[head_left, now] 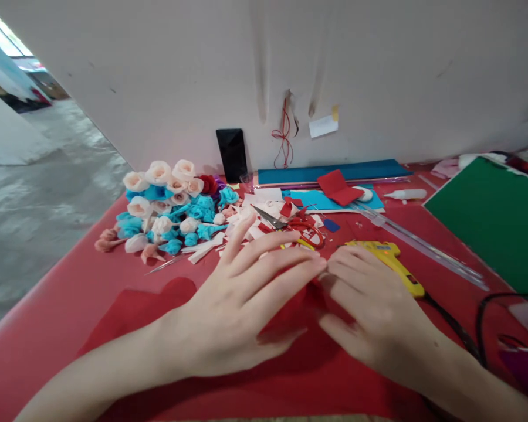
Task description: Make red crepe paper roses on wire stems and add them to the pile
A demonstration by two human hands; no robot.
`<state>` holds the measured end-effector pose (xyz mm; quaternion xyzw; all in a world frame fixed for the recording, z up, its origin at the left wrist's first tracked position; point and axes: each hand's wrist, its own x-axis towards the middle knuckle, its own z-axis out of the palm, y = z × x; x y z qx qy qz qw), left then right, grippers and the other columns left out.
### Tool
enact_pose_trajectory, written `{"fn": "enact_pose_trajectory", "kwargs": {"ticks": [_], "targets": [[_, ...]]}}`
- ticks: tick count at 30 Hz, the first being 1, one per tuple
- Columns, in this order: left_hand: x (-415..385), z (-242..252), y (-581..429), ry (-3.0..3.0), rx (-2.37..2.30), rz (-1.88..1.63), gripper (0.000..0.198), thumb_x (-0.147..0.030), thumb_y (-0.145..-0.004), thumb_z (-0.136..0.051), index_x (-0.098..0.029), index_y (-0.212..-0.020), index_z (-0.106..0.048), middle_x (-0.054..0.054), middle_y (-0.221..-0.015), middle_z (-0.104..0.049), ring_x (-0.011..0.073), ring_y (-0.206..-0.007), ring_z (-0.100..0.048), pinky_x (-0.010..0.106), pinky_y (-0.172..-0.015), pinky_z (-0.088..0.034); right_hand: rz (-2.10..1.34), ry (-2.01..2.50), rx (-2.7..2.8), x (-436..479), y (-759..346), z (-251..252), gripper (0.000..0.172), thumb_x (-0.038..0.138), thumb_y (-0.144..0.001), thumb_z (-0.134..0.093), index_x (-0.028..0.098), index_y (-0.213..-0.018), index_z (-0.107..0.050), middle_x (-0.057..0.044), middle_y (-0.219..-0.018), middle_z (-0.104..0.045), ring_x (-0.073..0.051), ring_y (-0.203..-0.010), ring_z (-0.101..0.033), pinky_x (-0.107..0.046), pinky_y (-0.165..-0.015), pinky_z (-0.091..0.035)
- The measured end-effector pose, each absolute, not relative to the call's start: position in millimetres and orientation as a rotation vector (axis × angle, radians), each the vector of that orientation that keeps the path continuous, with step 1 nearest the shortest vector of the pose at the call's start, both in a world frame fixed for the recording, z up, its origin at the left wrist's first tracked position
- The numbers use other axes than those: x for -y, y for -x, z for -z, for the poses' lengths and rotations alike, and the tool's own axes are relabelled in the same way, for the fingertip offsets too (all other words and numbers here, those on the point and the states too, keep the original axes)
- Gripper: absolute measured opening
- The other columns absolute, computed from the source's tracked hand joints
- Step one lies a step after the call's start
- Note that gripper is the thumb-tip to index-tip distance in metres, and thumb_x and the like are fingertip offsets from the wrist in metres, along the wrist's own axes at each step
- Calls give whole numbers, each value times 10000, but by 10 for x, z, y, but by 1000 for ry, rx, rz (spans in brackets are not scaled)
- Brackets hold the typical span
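Observation:
My left hand (242, 299) lies flat with its fingers stretched out over a piece of red paper (290, 316) on the red table (61, 328). My right hand (369, 305) rests beside it, fingers together and pressed on the same red paper. The fingertips of both hands meet near the middle. A larger red sheet (132, 310) spreads under my left wrist.
A heap of white, pink and blue paper roses (167, 202) lies at the left. Scissors with red handles (290, 223) sit among paper scraps. A yellow glue gun (391, 261) lies right of my hands. Blue sheets (330, 172), a glue bottle (407, 194), a green board (497, 217) and a black phone (232, 153) stand behind.

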<state>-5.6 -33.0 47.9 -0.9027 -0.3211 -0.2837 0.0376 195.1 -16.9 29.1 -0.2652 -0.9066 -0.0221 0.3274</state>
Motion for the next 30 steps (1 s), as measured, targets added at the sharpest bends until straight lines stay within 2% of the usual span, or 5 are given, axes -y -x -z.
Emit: {"fn": "enact_pose_trajectory", "kwargs": {"ticks": [4, 10, 19, 22, 30], "targets": [[312, -365, -5, 2733, 975, 816, 465, -191, -762, -582, -127, -1207, -464, 57, -1112, -634, 209, -1186, -456, 526, -1131, -49, 206, 679, 2457, 192, -1922, -280, 175, 106, -802, -440, 65, -763, -606, -95, -715, -586, -211, -720, -508, -407, -765, -422], [291, -326, -4, 2716, 970, 837, 410, -124, -745, -564, -145, -1151, -515, 19, -1021, -677, 184, -1074, -543, 544, -1131, -54, 353, 682, 2505, 224, -1898, -252, 180, 89, -792, -461, 76, -709, -620, -88, -680, -574, -207, -674, -483, -411, -771, -423], [248, -370, 10, 2650, 886, 816, 127, -119, -739, -563, -137, -856, -611, 20, -916, -685, 213, -989, -571, 607, -1110, -73, 395, 719, 2560, 216, -1937, -256, 112, 67, -770, -508, 98, -718, -603, -63, -680, -547, -183, -665, -459, -392, -752, -410], [247, -361, 10, 2670, 880, 769, 105, -132, -751, -555, -139, -844, -603, 21, -947, -671, 216, -1016, -561, 599, -1114, -69, 414, 721, 2582, 214, -1940, -250, 109, 70, -774, -509, 93, -739, -610, -69, -696, -554, -182, -680, -464, -401, -776, -404], [244, -307, 1, 2668, 876, 695, 140, -199, -754, -555, -148, -882, -581, 8, -889, -663, 218, -998, -562, 584, -1122, -41, 338, 743, 2566, 235, -1927, -244, 145, 80, -756, -511, 129, -625, -549, -38, -612, -493, -178, -627, -426, -403, -739, -403]]}}
